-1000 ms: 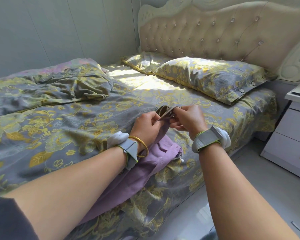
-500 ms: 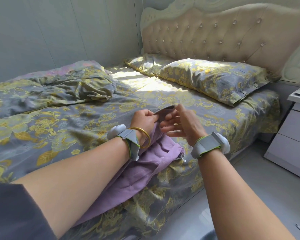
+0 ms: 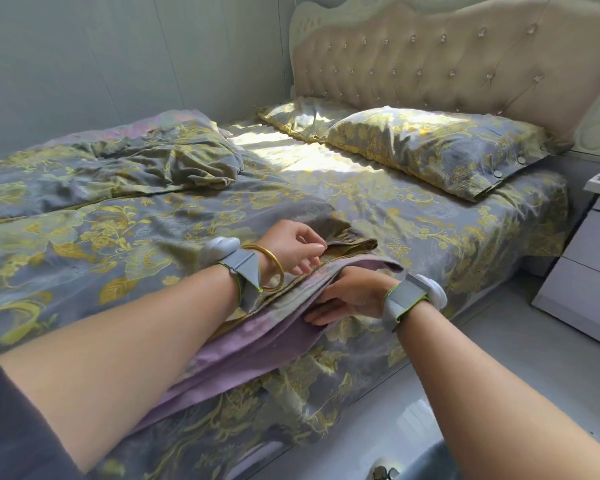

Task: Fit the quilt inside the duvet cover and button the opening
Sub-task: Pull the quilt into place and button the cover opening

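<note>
The right hand (image 3: 352,294) lies with its fingers slid under the lifted upper edge of the duvet cover (image 3: 125,237), palm down on the lilac quilt (image 3: 257,341) that pokes out of the opening at the near side of the bed; the fingertips are hidden by the fabric, so whether they grip anything cannot be told. Half a second ago this hand hovered spread in the air just beside the other, and a second ago both were pinching one small spot of the hem together. The left hand (image 3: 293,245) now sits above the opening with fingers loosely curled, its tips touching the folded rim of the cover without a clear pinch (a gold bangle (image 3: 269,268) and a grey wrist strap (image 3: 241,268) ride on that wrist, a matching strap on the right). The released hem has dropped into a slack fold beside the left fingers. The cover, grey with yellow flowers, spreads across the mattress and bunches toward the wall; the quilt's lilac edge runs along the bed's near edge under the left forearm. Beyond lie two matching pillows (image 3: 430,147) against a tufted headboard (image 3: 430,60), with a white nightstand (image 3: 589,258) at the right.
</note>
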{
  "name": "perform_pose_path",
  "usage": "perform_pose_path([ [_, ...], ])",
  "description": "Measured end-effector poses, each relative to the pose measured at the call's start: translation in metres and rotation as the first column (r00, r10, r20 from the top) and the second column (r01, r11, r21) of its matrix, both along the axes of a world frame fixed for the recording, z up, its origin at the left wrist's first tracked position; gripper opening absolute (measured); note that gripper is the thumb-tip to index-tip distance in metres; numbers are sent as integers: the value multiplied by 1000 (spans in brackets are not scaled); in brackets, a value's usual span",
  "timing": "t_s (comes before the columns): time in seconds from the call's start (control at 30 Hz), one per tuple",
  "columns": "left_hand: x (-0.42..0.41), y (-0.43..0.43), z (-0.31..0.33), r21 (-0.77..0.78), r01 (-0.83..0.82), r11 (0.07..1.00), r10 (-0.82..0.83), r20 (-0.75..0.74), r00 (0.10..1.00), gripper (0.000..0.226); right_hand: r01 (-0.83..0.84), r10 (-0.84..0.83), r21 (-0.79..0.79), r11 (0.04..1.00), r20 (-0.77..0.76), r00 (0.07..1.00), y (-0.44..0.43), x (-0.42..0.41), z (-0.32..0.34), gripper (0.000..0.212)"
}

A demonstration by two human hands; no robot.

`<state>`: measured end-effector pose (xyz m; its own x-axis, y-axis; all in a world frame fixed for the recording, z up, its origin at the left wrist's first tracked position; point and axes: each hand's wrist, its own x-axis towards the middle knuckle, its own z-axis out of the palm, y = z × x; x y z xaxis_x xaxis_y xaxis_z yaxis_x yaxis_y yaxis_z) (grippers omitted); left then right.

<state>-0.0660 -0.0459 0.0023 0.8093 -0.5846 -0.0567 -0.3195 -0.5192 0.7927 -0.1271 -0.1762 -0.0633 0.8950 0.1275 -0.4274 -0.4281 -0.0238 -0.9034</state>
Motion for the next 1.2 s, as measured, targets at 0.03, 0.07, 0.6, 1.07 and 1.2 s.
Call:
perform_pose_path([
  [0.03,-3,9,-1,46,6,999,-8,28,1000,12,-11,11,28,1000,-6,1000,-1,-2,0,25],
  [0.07,-5,20,-3,94,13,995,-18,59,998,11,-36,37,48,998,-17,999,0,-4,0,26],
  [0.6,-30,75,-67,375,-100,921,-114,506,855,15,-166,166,4,986,-68,984,18,-12,-4,32],
  [1.07,8,78,-41,-261,-410,874,385,-141,912,8,-228,248,131,965,-158,956,29,-13,-13,34],
  [1.2,7,81,-41,-164,-305,938,306,-19,952,8,-128,153,210,969,-106,983,28,-10,-10,35],
])
